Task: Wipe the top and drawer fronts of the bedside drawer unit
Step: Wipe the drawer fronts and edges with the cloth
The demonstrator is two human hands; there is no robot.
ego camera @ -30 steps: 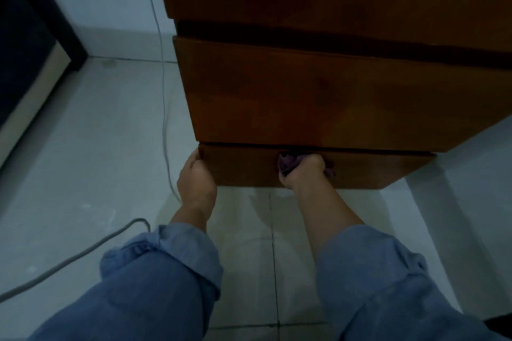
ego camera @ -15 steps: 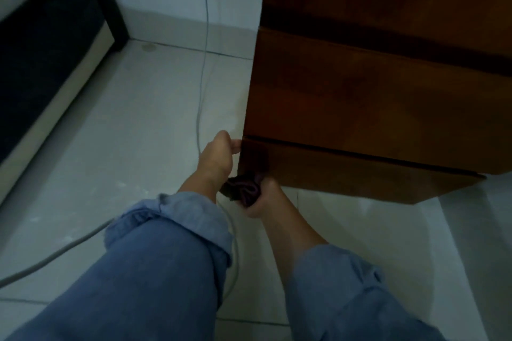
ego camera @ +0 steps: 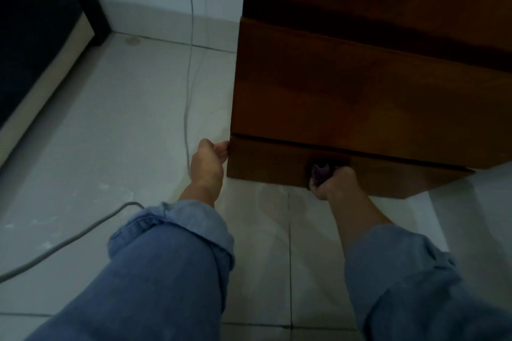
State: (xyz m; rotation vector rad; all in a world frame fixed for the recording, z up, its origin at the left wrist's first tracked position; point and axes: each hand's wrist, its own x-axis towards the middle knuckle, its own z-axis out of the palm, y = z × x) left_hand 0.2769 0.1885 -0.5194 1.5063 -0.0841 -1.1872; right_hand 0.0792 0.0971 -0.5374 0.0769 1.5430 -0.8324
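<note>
**Wiping low on the bottom drawer front**

Right hand [ego camera: 331, 181] clenched around purple cloth [ego camera: 320, 171], pressed against bottom drawer front [ego camera: 271, 160] of wooden drawer unit [ego camera: 360, 97]. Left hand [ego camera: 208, 165] at left corner of same drawer, fingertips [ego camera: 224, 148] touching the edge, loosely curled, grasping nothing. Thin cable [ego camera: 188, 86] on tiled floor [ego camera: 110, 124], just left of those fingers.

Drawer unit [ego camera: 360, 97] stands on floor [ego camera: 110, 133] — cable [ego camera: 188, 63] left of it.

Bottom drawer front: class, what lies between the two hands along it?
Head view: bare wood of the bottom drawer front separates the left hand from the right hand clutching the cloth.
</note>
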